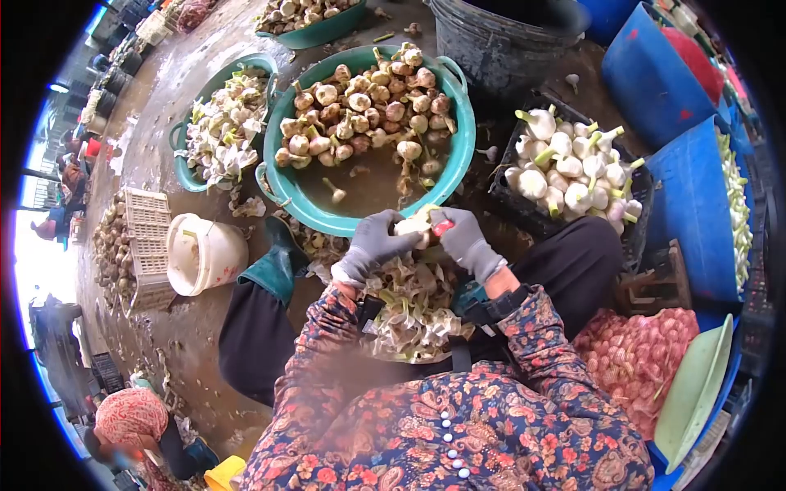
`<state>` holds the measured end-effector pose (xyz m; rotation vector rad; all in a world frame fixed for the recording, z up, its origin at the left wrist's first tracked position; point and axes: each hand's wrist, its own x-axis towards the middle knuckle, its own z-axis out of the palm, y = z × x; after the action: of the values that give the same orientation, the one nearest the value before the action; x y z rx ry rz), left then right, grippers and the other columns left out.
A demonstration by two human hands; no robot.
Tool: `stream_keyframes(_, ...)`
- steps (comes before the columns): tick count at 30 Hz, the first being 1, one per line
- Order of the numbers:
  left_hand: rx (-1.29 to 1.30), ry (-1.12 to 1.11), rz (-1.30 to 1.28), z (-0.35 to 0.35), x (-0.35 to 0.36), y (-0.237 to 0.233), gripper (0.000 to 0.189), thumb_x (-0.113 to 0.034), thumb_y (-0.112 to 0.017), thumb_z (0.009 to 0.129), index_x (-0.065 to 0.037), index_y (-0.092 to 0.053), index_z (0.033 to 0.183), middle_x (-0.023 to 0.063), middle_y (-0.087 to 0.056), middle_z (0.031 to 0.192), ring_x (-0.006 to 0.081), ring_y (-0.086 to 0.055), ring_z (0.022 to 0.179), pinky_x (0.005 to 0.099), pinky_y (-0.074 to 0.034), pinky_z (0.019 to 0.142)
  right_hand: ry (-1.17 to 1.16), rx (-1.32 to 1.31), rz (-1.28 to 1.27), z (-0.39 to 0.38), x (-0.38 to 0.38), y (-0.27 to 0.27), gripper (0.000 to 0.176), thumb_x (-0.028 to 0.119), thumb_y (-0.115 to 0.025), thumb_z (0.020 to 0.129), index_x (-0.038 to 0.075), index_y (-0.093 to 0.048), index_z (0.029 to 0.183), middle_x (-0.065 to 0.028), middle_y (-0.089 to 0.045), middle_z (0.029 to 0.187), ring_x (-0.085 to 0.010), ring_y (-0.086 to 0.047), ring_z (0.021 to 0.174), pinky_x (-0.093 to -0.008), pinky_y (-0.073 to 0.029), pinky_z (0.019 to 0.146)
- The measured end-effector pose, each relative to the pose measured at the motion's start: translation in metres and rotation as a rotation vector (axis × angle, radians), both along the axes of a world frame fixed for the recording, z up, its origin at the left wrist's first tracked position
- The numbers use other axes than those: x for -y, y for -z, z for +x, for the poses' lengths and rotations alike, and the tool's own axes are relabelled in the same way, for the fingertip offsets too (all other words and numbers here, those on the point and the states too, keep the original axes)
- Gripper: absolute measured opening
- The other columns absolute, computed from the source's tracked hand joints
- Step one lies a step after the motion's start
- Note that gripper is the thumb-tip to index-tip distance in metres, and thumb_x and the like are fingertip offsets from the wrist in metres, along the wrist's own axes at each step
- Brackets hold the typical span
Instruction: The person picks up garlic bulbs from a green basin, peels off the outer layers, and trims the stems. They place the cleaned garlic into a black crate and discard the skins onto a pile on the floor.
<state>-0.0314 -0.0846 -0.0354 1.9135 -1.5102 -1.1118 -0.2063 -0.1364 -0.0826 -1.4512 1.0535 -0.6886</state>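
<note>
In a grey glove, my left hand [377,245] is closed around a garlic bulb [414,230] just beyond my lap. My right hand [468,243], gloved too, is closed at the bulb's right side. Its fingers grip a small red tool [442,227]; the glove hides most of it, so its kind does not show. Loose garlic skins [413,307] lie heaped between my legs, under both hands. Right behind the hands stands a green tub [471,135] holding many unpeeled garlic bulbs [360,102].
A black crate [512,200] of cleaned white garlic [569,164] stands at right, near blue bins [684,192]. A red net sack [634,360] lies by my right leg. Leftward are a tub of skins [221,135], a white bucket [225,254] and a bent-over person [139,421].
</note>
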Motion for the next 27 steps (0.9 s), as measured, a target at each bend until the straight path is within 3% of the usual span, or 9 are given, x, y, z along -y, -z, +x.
stream_keyframes(1, -0.26, 0.006, 0.094, 0.007, -0.001, -0.004, 0.045, -0.031, -0.062, 0.072, 0.003, -0.061, 0.102, 0.0118, -0.066, 0.084, 0.0185, -0.064, 0.078, 0.0299, -0.049, 0.071, -0.059, 0.291, 0.527, -0.009, 0.002, -0.005, 0.03, 0.03, -0.051, 0.092, 0.004, -0.065, 0.092, -0.0028, -0.062, 0.074, -0.0107, -0.057, 0.065, -0.0275, -0.044, 0.057)
stream_keyframes(8, -0.972, -0.219, 0.137, -0.014, -0.016, 0.006, 0.055, -0.028, -0.063, 0.077, 0.004, -0.049, 0.12, 0.0124, -0.061, 0.106, 0.0184, -0.059, 0.092, 0.0289, -0.045, 0.082, -0.134, 0.666, 1.078, -0.008, -0.008, -0.027, 0.04, 0.043, -0.046, 0.092, 0.007, -0.06, 0.102, 0.0005, -0.061, 0.084, -0.0074, -0.053, 0.068, -0.0213, -0.042, 0.059)
stream_keyframes(11, 0.227, 0.011, -0.536, -0.017, -0.015, 0.024, 0.055, -0.022, -0.068, 0.078, 0.001, -0.046, 0.123, 0.0067, -0.062, 0.104, 0.0124, -0.06, 0.088, 0.024, -0.047, 0.078, -0.081, 0.391, 0.768, 0.0, -0.012, -0.029, 0.052, 0.057, -0.042, 0.088, 0.01, -0.057, 0.106, -0.0006, -0.061, 0.082, -0.0092, -0.052, 0.065, -0.0192, -0.04, 0.06)
stream_keyframes(12, 0.227, 0.01, -0.53, -0.018, -0.016, 0.022, 0.055, -0.022, -0.068, 0.078, 0.001, -0.046, 0.123, 0.0067, -0.062, 0.104, 0.0124, -0.06, 0.088, 0.024, -0.047, 0.078, -0.118, 0.396, 0.777, 0.002, -0.007, -0.008, 0.054, 0.06, -0.043, 0.086, 0.011, -0.057, 0.106, -0.0013, -0.06, 0.082, -0.0108, -0.051, 0.064, -0.0204, -0.039, 0.059)
stream_keyframes(14, -0.458, -0.049, 0.077, -0.018, -0.015, 0.01, 0.043, -0.015, -0.067, 0.079, 0.001, -0.052, 0.116, 0.0024, -0.064, 0.097, 0.0066, -0.059, 0.08, 0.0217, -0.048, 0.072, -0.169, 0.254, 0.766, -0.002, 0.003, 0.016, 0.06, 0.063, -0.045, 0.083, 0.009, -0.055, 0.106, -0.0083, -0.063, 0.087, -0.0193, -0.058, 0.073, -0.0278, -0.044, 0.067)
stream_keyframes(16, -0.343, -0.009, 0.034, -0.017, -0.015, 0.014, 0.03, -0.01, -0.066, 0.08, 0.001, -0.059, 0.107, 0.0007, -0.065, 0.089, 0.0051, -0.057, 0.075, 0.022, -0.048, 0.069, -0.255, -0.333, 0.397, 0.003, 0.007, 0.036, 0.061, 0.06, -0.052, 0.081, 0.004, -0.054, 0.105, -0.0147, -0.063, 0.093, -0.027, -0.06, 0.085, -0.0347, -0.044, 0.076)
stream_keyframes(20, -0.281, -0.158, 0.157, -0.011, -0.016, 0.026, 0.023, -0.014, -0.066, 0.082, 0.001, -0.063, 0.099, 0.0008, -0.065, 0.084, 0.0063, -0.057, 0.072, 0.0212, -0.047, 0.066, -0.331, -0.338, 0.079, -0.006, -0.001, -0.021, 0.062, 0.049, -0.07, 0.072, 0.002, -0.051, 0.108, -0.0169, -0.059, 0.105, -0.0269, -0.058, 0.094, -0.033, -0.044, 0.084)
stream_keyframes(26, -1.879, -0.765, 0.122, -0.004, -0.021, 0.072, 0.032, -0.012, -0.054, 0.089, 0.003, -0.048, 0.116, 0.0121, -0.059, 0.107, 0.0208, -0.062, 0.087, 0.0308, -0.052, 0.081, -0.313, 0.439, 0.3, -0.003, -0.004, -0.02, 0.051, 0.023, -0.074, 0.071, 0.003, -0.047, 0.11, -0.0067, -0.056, 0.103, -0.0176, -0.055, 0.094, -0.0307, -0.044, 0.085)
stream_keyframes(27, -2.07, -0.591, 0.205, 0.003, -0.03, 0.076, 0.027, -0.014, -0.053, 0.089, 0.002, -0.052, 0.111, 0.011, -0.06, 0.102, 0.0199, -0.06, 0.088, 0.0283, -0.051, 0.079, -0.196, 0.554, 0.4, -0.001, -0.003, -0.014, 0.048, 0.021, -0.072, 0.072, 0.003, -0.047, 0.108, -0.0069, -0.056, 0.103, -0.0177, -0.055, 0.093, -0.0304, -0.044, 0.085)
